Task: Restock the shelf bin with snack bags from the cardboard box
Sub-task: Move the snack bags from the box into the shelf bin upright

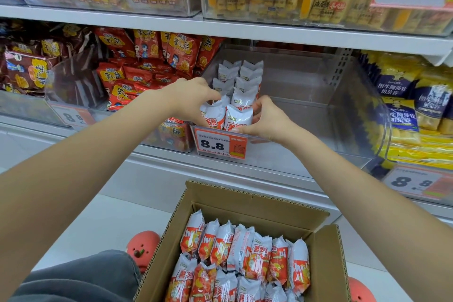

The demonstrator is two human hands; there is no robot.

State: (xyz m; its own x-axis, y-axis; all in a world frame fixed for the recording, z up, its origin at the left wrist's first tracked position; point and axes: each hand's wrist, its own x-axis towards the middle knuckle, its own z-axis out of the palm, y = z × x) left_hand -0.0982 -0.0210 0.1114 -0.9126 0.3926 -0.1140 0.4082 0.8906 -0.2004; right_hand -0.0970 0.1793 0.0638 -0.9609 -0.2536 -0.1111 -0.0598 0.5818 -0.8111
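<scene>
A clear shelf bin on the middle shelf holds two rows of upright white-and-orange snack bags at its left side. My left hand grips the front left bag from its left. My right hand grips the front right bag from its right. Both bags stand just behind the bin's front wall, above an 8.8 price tag. Below, an open cardboard box holds several more of the same snack bags.
The right part of the bin holds nothing. A bin of red snack bags stands to the left, blue-and-yellow packs to the right. Upper-shelf bins hang overhead. My grey trouser knee and orange slippers are beside the box.
</scene>
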